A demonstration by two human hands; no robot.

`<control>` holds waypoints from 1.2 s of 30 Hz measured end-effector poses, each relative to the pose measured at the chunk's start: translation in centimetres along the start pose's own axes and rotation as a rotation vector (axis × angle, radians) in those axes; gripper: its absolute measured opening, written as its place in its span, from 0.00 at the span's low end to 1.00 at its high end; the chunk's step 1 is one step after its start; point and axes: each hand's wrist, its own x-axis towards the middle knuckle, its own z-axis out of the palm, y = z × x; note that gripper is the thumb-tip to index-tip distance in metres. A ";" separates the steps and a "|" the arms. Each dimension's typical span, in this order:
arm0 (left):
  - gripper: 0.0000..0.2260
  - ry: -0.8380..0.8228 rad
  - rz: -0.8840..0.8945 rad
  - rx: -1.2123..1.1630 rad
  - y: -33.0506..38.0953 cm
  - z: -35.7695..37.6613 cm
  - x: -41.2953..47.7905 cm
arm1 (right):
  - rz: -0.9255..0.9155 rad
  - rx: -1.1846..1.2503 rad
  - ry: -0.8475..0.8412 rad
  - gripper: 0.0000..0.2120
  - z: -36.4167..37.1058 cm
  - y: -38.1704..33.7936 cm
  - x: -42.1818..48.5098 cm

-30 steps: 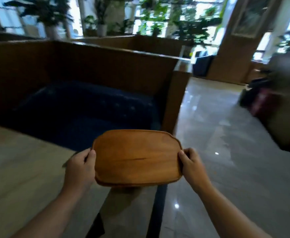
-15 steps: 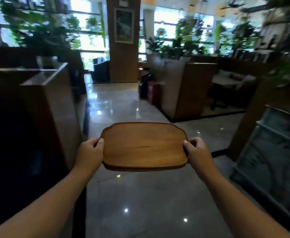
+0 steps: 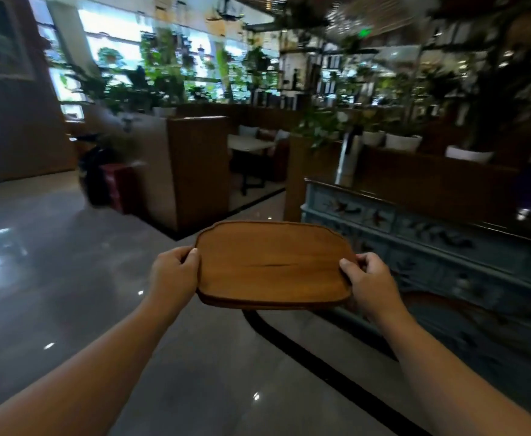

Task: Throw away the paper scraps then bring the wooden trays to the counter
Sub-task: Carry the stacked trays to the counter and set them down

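Observation:
A brown wooden tray [image 3: 273,265] with a wavy rim is held level in front of me, above the glossy floor. At its near edge a second layer shows, so it may be two stacked trays. My left hand [image 3: 172,276] grips the tray's left end, thumb on top. My right hand [image 3: 368,281] grips the right end the same way. The tray's top is bare. No paper scraps are in view.
A blue painted cabinet [image 3: 431,247] with drawers stands close on the right, below a wooden ledge with white plant pots [image 3: 402,141]. A wooden booth partition [image 3: 198,171] and a table [image 3: 248,143] lie ahead. Polished floor [image 3: 69,278] stretches left, with a dark inlay stripe [image 3: 320,366].
My view has swung right, away from the booth and dark seat, toward the blue cabinet. Both hands kept the same hold on the tray throughout.

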 end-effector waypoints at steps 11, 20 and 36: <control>0.11 -0.382 0.096 -0.100 6.1 14.8 14.7 | 0.111 0.013 0.331 0.10 -5.7 1.3 10.3; 0.12 -0.569 0.145 -0.092 9.4 28.0 20.9 | 0.165 -0.015 0.513 0.10 -10.8 5.9 18.2; 0.10 -0.684 0.208 -0.054 18.4 59.1 32.9 | 0.202 -0.110 0.572 0.10 -27.3 14.7 44.5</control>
